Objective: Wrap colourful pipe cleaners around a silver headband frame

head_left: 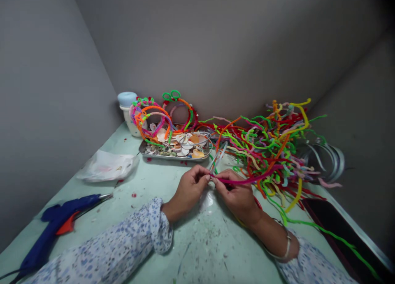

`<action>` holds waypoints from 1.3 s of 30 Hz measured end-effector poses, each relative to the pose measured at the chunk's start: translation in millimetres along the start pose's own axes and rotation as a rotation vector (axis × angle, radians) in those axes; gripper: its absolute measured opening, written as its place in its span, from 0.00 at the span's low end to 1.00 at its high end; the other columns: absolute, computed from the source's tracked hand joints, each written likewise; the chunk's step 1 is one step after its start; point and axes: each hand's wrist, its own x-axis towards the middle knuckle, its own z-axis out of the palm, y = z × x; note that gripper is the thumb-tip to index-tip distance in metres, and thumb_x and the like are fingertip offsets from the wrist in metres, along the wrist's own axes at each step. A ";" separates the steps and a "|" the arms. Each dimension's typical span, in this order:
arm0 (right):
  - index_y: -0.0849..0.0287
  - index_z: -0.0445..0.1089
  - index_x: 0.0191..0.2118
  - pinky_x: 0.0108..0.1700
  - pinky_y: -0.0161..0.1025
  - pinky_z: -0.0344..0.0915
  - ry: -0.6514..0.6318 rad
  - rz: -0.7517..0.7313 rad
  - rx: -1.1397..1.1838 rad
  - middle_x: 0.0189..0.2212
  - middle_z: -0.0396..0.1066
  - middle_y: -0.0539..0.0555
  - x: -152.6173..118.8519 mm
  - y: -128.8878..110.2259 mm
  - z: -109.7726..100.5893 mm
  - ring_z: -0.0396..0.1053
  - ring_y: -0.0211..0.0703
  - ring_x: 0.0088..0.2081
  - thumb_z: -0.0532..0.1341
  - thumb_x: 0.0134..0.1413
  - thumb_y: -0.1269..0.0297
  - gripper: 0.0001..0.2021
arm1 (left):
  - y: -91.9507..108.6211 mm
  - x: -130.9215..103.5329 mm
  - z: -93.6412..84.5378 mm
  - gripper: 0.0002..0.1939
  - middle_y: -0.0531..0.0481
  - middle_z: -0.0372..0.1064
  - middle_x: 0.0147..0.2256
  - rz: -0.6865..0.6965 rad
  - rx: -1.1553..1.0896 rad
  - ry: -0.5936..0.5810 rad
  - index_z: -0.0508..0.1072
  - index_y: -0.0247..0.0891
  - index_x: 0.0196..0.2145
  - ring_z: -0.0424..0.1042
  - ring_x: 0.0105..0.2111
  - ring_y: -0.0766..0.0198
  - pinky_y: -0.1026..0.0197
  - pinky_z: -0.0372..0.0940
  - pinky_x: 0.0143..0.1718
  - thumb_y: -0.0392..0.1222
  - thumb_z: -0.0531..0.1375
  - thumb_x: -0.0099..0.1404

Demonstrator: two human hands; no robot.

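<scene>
Both hands meet near the middle of the table, fingertips almost touching. My left hand (191, 188) pinches the near end of a magenta pipe cleaner (256, 178) between thumb and forefinger. Just right of it, my right hand (237, 194) is closed on the same pipe cleaner, whose long part runs off to the right over the pile. A thin pale strip (219, 155) rises just behind the fingertips. Exactly how the pipe cleaner and strip meet is too small to tell.
A metal tray (166, 155) of shells stands behind the hands, with pipe-cleaner-wrapped headbands (154, 117) and a jar (127, 100) beside it. Tangled pipe cleaners (271, 144), clear bands (335, 162) and a dark phone-like slab (339, 230) lie right. Left are a plastic bag (106, 165) and glue gun (58, 218).
</scene>
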 end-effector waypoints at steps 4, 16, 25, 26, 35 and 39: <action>0.55 0.73 0.35 0.35 0.41 0.69 -0.007 0.006 0.007 0.29 0.75 0.53 -1.3 -1.0 0.1 0.73 0.44 0.32 0.61 0.58 0.65 0.04 | 0.5 0.1 0.4 0.05 0.51 0.70 0.31 -0.005 0.012 0.016 0.72 0.36 0.34 0.67 0.32 0.65 0.62 0.62 0.35 0.40 0.61 0.62; 0.55 0.74 0.37 0.38 0.42 0.70 -0.056 -0.043 -0.033 0.32 0.77 0.55 -1.8 4.0 -1.2 0.74 0.46 0.35 0.60 0.58 0.66 0.05 | 5.6 1.1 0.0 0.04 0.51 0.70 0.30 -0.017 0.004 0.015 0.73 0.35 0.33 0.67 0.31 0.65 0.63 0.61 0.35 0.38 0.61 0.60; 0.56 0.74 0.37 0.33 0.39 0.70 -0.090 0.252 0.340 0.32 0.74 0.53 0.9 7.8 0.9 0.73 0.44 0.32 0.62 0.57 0.61 0.06 | 7.2 1.4 0.3 0.04 0.52 0.69 0.30 -0.021 -0.087 -0.036 0.72 0.36 0.35 0.65 0.29 0.67 0.63 0.60 0.33 0.38 0.61 0.62; 0.56 0.73 0.37 0.32 0.39 0.70 -0.088 0.270 0.373 0.31 0.74 0.53 1.3 8.5 1.7 0.72 0.44 0.32 0.63 0.56 0.60 0.07 | 6.6 1.3 0.5 0.05 0.52 0.69 0.30 -0.017 -0.093 -0.038 0.72 0.36 0.36 0.65 0.29 0.67 0.63 0.60 0.33 0.39 0.60 0.62; 0.57 0.74 0.35 0.27 0.35 0.68 -0.126 0.389 0.506 0.31 0.73 0.52 5.7 7.9 2.2 0.69 0.39 0.25 0.64 0.55 0.57 0.09 | 5.5 0.2 -0.2 0.06 0.53 0.66 0.28 -0.033 -0.158 -0.039 0.69 0.36 0.33 0.63 0.27 0.69 0.64 0.58 0.31 0.40 0.62 0.62; 0.57 0.75 0.34 0.28 0.36 0.67 -0.145 0.350 0.408 0.28 0.72 0.51 6.7 8.9 -0.2 0.70 0.39 0.26 0.62 0.57 0.59 0.08 | 6.5 0.2 -1.2 0.05 0.54 0.65 0.27 -0.022 -0.146 -0.057 0.69 0.36 0.33 0.62 0.27 0.69 0.64 0.58 0.31 0.40 0.61 0.62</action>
